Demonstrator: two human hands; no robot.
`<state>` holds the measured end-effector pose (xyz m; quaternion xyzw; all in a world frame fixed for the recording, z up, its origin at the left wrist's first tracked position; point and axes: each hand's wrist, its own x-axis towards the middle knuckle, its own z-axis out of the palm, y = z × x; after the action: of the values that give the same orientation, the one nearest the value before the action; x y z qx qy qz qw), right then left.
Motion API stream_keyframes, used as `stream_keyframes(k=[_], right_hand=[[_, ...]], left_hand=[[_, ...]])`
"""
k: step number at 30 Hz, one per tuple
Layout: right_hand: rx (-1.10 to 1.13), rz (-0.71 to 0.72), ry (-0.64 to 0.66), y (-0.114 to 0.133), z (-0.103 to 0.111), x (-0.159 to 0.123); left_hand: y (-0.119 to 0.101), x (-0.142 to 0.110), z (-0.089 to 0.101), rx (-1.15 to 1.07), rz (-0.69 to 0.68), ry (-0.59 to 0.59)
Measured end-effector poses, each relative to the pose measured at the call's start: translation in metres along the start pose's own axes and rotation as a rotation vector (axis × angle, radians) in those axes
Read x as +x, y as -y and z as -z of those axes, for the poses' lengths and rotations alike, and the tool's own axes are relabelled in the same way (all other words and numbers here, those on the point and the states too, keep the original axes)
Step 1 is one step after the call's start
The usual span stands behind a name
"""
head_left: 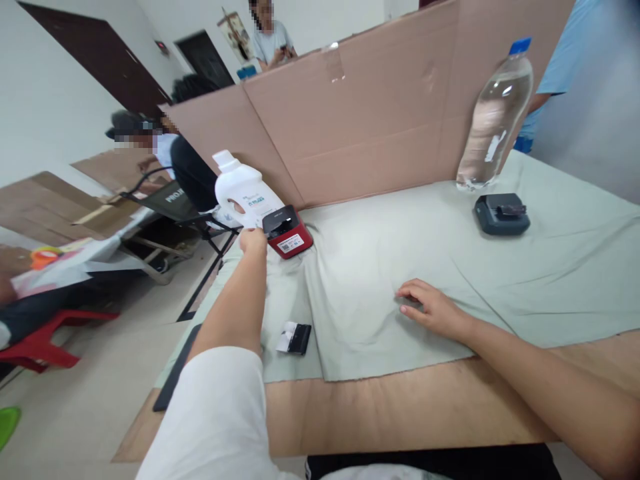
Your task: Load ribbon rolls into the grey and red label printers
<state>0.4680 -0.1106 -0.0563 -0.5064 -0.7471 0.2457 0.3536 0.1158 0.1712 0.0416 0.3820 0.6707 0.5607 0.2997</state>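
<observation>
Head view: left hand (253,241) at red device (292,243), can't tell grip; right hand (434,311) unclenched.

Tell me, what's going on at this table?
The person's left hand is stretched out to the side of a red-and-black device, beside a white jug; whether it grips is unclear. The right hand, holding nothing, is over the pale cloth. A clear bottle and a dark device are farther right.

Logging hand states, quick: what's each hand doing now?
Left hand: at the red-and-black device; grip hidden, can't tell if holding.
Right hand: open, holding nothing.
</observation>
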Motion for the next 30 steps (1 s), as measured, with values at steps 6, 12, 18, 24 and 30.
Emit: stream_keyframes(k=[6,12,18,24,30], right_hand=[[-0.289,0.072,0.040,0.010,-0.007,-0.003],[-0.528,-0.084,0.085,0.015,-0.015,-0.008],[-0.560,-0.091,0.138,0.025,-0.020,-0.033],[-0.578,-0.138,0.110,0.004,0.002,-0.013],[-0.800,-0.573,-0.418,-0.076,0.113,0.052]], left_hand=[[0.027,-0.141,-0.025,0.582,-0.551,0.446],[0.084,-0.264,-0.025,0.836,-0.699,0.928],[0.088,-0.280,-0.009,0.823,-0.718,0.918],[0.085,-0.287,-0.005,0.883,-0.743,0.887],[0.084,-0.284,-0.006,0.940,-0.795,0.859]])
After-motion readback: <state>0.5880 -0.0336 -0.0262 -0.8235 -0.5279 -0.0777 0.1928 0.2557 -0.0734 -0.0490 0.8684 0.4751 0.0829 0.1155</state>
